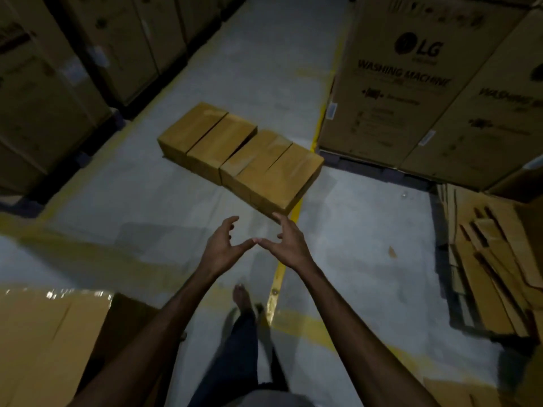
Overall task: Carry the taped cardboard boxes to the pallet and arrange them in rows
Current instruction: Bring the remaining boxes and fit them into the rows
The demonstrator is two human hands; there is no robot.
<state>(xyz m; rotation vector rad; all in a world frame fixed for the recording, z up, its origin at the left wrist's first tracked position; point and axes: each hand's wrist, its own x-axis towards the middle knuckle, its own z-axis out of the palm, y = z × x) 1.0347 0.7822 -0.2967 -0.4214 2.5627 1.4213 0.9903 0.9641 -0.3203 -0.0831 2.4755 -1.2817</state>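
Several taped brown cardboard boxes (pixel 241 154) stand in one row on the grey floor in the middle of the aisle, running from upper left to lower right. Both my arms reach forward just short of the row's near end. My left hand (pixel 224 248) and my right hand (pixel 286 243) are empty, fingers spread and loosely curled, thumbs almost touching each other. My right fingertips are close to the nearest box's (pixel 286 177) lower corner; I cannot tell if they touch it.
Tall washing-machine cartons (pixel 411 83) stand on a pallet at the right, more big cartons (pixel 58 69) at the left. Flattened cardboard (pixel 487 259) is stacked on a pallet at the right edge. A large box (pixel 44 342) sits bottom left. A yellow floor line (pixel 279 277) runs underfoot.
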